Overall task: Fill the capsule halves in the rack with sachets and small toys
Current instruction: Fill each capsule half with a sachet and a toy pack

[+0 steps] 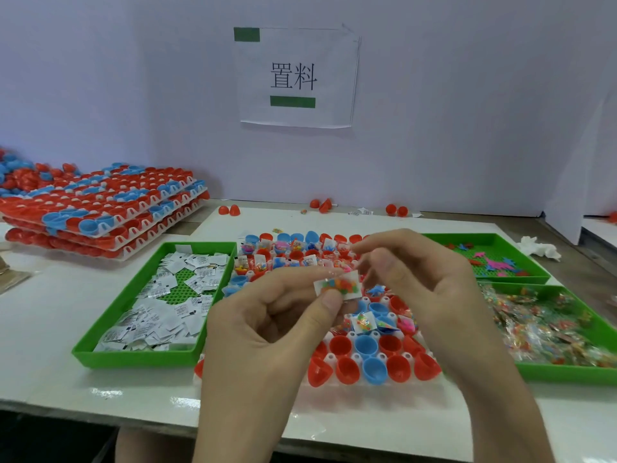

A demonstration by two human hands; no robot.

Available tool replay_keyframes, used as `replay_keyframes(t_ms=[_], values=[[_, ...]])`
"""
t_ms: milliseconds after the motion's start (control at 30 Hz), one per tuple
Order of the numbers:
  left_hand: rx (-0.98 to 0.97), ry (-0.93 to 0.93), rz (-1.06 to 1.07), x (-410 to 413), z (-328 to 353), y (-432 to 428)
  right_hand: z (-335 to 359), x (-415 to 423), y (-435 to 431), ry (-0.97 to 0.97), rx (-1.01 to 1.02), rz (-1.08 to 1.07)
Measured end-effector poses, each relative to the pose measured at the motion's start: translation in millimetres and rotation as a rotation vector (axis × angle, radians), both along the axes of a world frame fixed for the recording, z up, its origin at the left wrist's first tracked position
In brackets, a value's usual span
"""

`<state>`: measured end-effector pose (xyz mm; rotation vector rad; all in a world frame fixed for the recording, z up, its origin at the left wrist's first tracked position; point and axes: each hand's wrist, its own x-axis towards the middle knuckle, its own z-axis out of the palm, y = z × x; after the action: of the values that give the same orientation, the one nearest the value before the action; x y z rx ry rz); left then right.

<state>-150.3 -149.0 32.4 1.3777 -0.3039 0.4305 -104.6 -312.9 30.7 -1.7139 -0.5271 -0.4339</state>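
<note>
A white rack (347,385) of red and blue capsule halves lies on the table in front of me. Its far rows hold sachets and toys; the near rows show bare cups (365,345). My left hand (267,332) pinches a small clear sachet of coloured beads (339,285) between thumb and forefinger, above the rack's middle. My right hand (417,282) hovers just right of the sachet, its fingers curled and blurred, its fingertips near the sachet's right edge. Whether it touches the sachet I cannot tell.
A green tray of white paper sachets (160,302) sits left of the rack. Right of it are a green tray of clear bead sachets (547,322) and, behind that, one with small plastic toys (494,262). Stacked racks of capsule halves (100,208) stand at the far left.
</note>
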Motion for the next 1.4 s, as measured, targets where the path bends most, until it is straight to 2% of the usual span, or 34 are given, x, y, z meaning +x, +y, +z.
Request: replay_keyframes(t_ms=[167, 267, 333, 400, 533, 600, 733, 967, 1400], values=[[-0.025, -0.007, 0.011, 0.0, 1.3, 3.2, -27.2, 31.4, -45.4, 0.15, -0.038, -0.433], [-0.055, -0.011, 0.069, 1.4, 1.7, 4.9, -37.1, 41.3, -72.5, 0.193, -0.017, -0.548], [-0.058, -0.002, 0.103, 1.9, 1.5, 6.5, -38.1, 53.0, -85.3, 0.181, -0.077, -0.612], [-0.058, -0.004, 0.127, 2.1, 0.7, 8.0, -38.5, 74.5, -94.4, 0.242, -0.279, -0.638], [-0.077, -0.001, 0.153, 1.9, 1.1, 7.9, -48.9, 123.1, -98.2, 0.508, -0.898, -0.51], [-0.093, 0.001, 0.15, 2.1, 1.5, 8.7, -61.3, 134.9, -96.3, 0.495, -1.0, -0.528], [-0.089, 0.014, 0.157, 3.5, 0.0, 12.8, -75.4, 140.4, -97.9, 0.375, -0.757, -0.634], [-0.096, 0.028, 0.134, 4.1, -1.1, 11.0, -77.3, 136.2, -100.8, 0.3, -0.528, -0.646], [-0.054, 0.027, 0.115, 3.3, -6.6, 8.1, -77.1, 131.0, -110.1, 0.172, -0.333, -0.769]])
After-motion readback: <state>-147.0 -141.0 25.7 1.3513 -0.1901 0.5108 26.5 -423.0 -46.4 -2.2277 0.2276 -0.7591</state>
